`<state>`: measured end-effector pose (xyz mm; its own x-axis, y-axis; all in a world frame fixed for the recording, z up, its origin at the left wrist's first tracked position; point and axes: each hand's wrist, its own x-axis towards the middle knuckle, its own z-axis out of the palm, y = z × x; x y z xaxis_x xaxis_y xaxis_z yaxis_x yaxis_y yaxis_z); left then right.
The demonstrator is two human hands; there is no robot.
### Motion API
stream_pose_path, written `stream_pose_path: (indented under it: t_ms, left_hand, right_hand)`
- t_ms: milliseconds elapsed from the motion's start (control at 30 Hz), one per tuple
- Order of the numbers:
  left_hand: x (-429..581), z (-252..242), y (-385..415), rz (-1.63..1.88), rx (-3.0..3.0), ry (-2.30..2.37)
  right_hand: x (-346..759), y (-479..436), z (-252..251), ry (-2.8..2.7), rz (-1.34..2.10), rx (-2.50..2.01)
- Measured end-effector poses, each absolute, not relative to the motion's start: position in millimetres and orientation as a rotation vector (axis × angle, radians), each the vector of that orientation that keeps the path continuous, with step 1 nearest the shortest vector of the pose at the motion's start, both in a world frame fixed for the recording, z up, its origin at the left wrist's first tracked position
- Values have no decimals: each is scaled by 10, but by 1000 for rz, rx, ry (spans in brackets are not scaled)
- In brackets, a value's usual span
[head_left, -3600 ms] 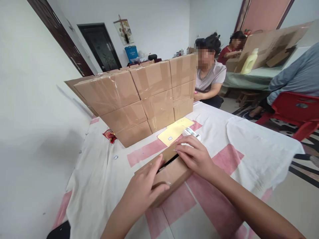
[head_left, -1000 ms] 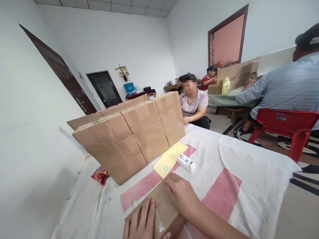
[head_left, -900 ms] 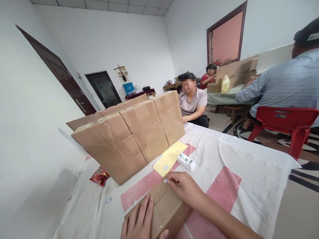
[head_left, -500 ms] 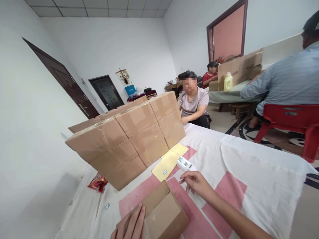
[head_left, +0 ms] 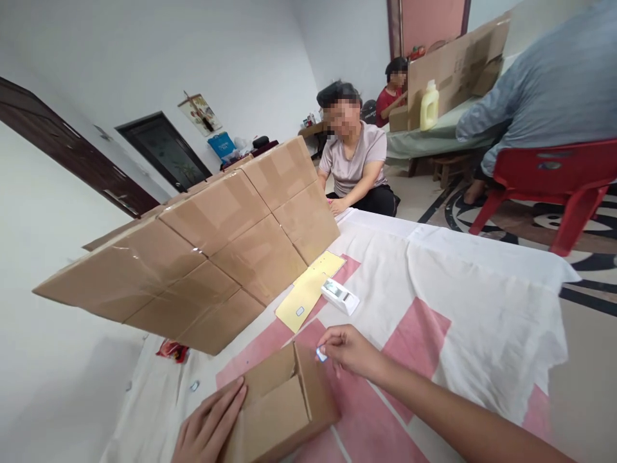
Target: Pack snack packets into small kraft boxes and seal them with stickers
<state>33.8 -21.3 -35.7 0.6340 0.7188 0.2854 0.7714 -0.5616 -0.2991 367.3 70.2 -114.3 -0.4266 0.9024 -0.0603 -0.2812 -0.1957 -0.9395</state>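
Note:
A closed cardboard box (head_left: 272,411) stands on the cloth in front of me. My left hand (head_left: 209,418) lies on its left side, fingers stretched out over the top edge. Just beyond the box's right corner, my right hand (head_left: 349,350) pinches a small white sticker with a blue edge (head_left: 321,354) between thumb and fingertips. Past that hand lies a white device with a small window (head_left: 340,296). It touches or nearly touches a yellow sheet (head_left: 292,307) that bears one small pale sticker (head_left: 299,311).
A wall of taped cardboard boxes (head_left: 231,257) stands at the back left of the table. A red packet (head_left: 171,350) and a loose sticker (head_left: 195,386) lie at the left. A person (head_left: 357,154) sits beyond the table; another sits on a red chair (head_left: 554,167) at right.
My right hand has come closer to the box's far corner, and a small sticker now shows in its pinch. The view has shifted; the left hand stays on the box.

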Motion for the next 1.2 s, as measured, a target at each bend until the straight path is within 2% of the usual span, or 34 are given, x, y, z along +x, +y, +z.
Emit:
stream_pose_path:
  t_ms: [267, 567, 1033, 1200]
  left_hand:
    - [523, -224, -302, -143, -2570, -1357]
    - [574, -190, -295, -168, -2596, -1353]
    - [608, -186, -304, -194, -2573, -1407]
    - [593, -191, -315, -172, -2567, -1409]
  right_hand:
    - [3719, 638, -1001, -1099, 1736, -928]
    - [3661, 543, -949, -894, 2070, -1099]
    - [3608, 417, -949, -867, 2156, -1039]
    - [3580, 408, -966, -899, 2087, -944]
